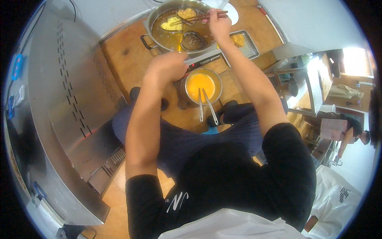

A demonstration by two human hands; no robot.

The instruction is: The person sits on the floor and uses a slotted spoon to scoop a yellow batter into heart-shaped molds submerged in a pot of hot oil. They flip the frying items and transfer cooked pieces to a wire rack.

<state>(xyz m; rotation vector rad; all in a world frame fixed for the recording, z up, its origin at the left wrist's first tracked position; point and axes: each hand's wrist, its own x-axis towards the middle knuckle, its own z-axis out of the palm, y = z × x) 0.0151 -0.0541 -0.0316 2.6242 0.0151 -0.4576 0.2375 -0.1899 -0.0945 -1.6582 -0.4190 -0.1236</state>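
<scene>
My right hand grips brown chopsticks reaching left over a wide metal pot of brown oil. Their tips meet a pale yellow heart-shaped piece. Behind it floats a browner golden piece. Towards the front of the oil sits a dark heart-shaped mould. My left hand is curled at the pot's near rim, its fingertips hidden. A narrow yellow strip runs from beside it towards the pale heart; whether it is liquid or a coated handle is unclear.
Below the pot stands a metal bowl of orange-yellow liquid, two metal handles leaning out. Right of the pot, a rack tray holds a fried piece. A white plate lies behind. Steel panelling flanks the left; another person stands far right.
</scene>
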